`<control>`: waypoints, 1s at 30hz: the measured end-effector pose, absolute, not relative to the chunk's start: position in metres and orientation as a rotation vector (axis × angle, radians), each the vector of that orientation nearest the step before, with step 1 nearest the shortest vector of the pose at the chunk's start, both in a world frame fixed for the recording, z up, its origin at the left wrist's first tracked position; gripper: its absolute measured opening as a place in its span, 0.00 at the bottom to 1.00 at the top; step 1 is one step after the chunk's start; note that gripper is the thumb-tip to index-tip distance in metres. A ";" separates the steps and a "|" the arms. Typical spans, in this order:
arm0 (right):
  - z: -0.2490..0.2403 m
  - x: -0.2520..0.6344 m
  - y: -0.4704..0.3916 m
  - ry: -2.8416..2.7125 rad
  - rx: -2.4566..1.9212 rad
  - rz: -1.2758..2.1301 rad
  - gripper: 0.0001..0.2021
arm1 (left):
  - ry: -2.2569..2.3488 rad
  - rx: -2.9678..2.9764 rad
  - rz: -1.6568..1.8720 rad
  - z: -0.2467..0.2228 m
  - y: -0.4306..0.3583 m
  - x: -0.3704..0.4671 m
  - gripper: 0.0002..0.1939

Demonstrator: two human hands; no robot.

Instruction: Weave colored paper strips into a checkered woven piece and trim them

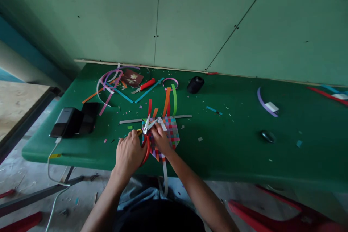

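The scissors (pixel 146 129) have red handles, and their blades stand apart, pointing away from me over the woven strip piece. My left hand (pixel 130 151) is closed around the scissors' handle, and a small yellow thing (pixel 139 132) shows by its fingers. The woven piece (pixel 173 130), a check of red, purple, blue and white strips, lies flat near the table's front edge. My right hand (pixel 161 139) rests on it with the fingers closed near the blades, at a white strip (pixel 162 123). Orange, red and green strips (pixel 174 99) stick out from its far side.
Loose coloured strips (pixel 110 85), a red-handled cutter knife (pixel 144 86) and a brown sheet (pixel 132 78) lie at the back left. A black spool (pixel 195 84) stands behind. Black devices (pixel 66 122) with a cable sit left; a dark oval object (pixel 268 136) lies right.
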State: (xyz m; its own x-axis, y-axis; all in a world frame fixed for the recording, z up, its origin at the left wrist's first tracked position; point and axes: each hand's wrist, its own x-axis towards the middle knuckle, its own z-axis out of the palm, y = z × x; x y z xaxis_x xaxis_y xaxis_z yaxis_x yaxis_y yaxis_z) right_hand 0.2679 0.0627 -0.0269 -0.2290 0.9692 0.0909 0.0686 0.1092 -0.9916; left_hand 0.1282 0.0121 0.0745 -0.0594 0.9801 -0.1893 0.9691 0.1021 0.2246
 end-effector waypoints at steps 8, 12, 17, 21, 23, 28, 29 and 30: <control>-0.017 0.263 0.065 -1.198 -1.035 1.480 0.07 | 2.098 1.894 0.047 0.076 0.015 0.127 0.18; -0.023 0.260 0.069 -1.124 -0.972 1.549 0.08 | 2.093 1.878 0.021 0.079 0.016 0.127 0.17; -0.024 0.258 0.069 -1.084 -0.909 1.586 0.08 | 2.095 1.889 0.030 0.079 0.016 0.127 0.17; -0.022 0.258 0.068 -1.042 -0.969 1.567 0.08 | 2.083 1.897 0.029 0.079 0.015 0.127 0.16; -0.021 0.258 0.068 -1.016 -0.961 1.565 0.08 | 2.082 1.895 0.031 0.079 0.015 0.127 0.16; -0.019 0.256 0.068 -1.042 -0.967 1.552 0.10 | 2.096 1.900 0.041 0.079 0.016 0.128 0.17; -0.019 0.256 0.068 -1.057 -0.971 1.550 0.10 | 2.100 1.902 0.040 0.079 0.015 0.129 0.17; -0.018 0.256 0.068 -1.070 -0.971 1.549 0.10 | 2.103 1.905 0.039 0.079 0.015 0.129 0.17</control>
